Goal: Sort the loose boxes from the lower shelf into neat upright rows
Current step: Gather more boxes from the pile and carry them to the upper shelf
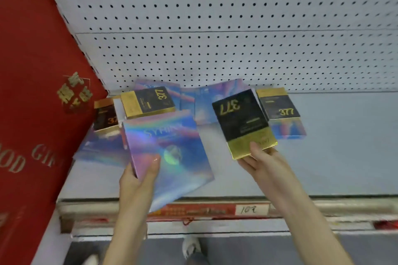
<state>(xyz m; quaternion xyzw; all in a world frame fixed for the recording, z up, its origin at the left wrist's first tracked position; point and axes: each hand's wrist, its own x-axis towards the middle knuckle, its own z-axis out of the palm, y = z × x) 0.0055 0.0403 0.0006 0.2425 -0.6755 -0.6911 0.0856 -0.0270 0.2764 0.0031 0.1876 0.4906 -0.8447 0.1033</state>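
Note:
My left hand [140,176] grips a large holographic box [165,157] by its lower left corner, held tilted above the grey shelf [333,157]. My right hand [258,157] holds a black-and-gold "377" box [242,120] by its gold end, upside down. More boxes lie loose at the shelf's back: a black-and-gold box [148,101] on top of a holographic one, another black-and-gold box [105,116] at the left, a third [279,103] at the right on a holographic box [288,130], and flat holographic boxes [206,101] in the middle.
A big red gift bag [36,92] with gold lettering stands at the left, against the boxes. White pegboard [237,28] backs the shelf. A red price strip [204,210] with a handwritten tag runs along the front edge. My shoe [190,247] shows on the floor below.

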